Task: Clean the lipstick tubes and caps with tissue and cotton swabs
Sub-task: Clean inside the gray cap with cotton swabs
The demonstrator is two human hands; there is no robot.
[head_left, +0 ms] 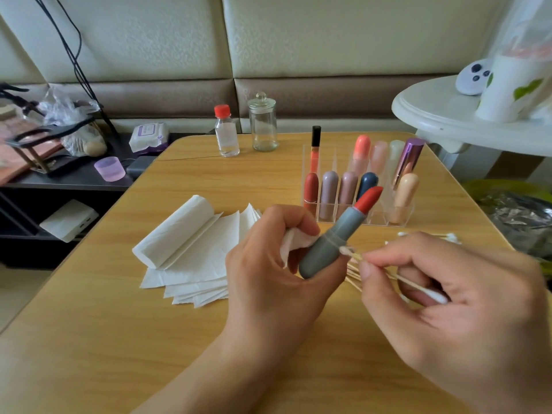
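**Cotton swab on the seam of the grey lipstick**

So the left hand (268,273) is wrapped around a grey lipstick tube (328,249), cap off, with the red bullet (369,199) sticking up and tilted away to the right. There's a bit of folded tissue (294,242) tucked between those fingers and the tube too. The right hand (454,297) pinches a cotton swab (397,277) by its wooden stick, thumb and forefinger near the front end, and the swab's tip (345,250) is touching the tube right at the ridge around its middle. The other cotton end pokes out back toward the palm.

Both hands sit just above the wooden worktop (119,339). Under the right hand lies a loose bunch of more swabs (430,236). To the left is a fanned stack of tissue sheets (197,264), one part rolled over. Behind the hands there's a clear organizer (358,186) full of capped lipsticks in pink, mauve, navy, peach and a shiny purple one. Further back stand a small clear bottle with a red cap (226,131) and a lidded glass jar (263,122), close beside each other.
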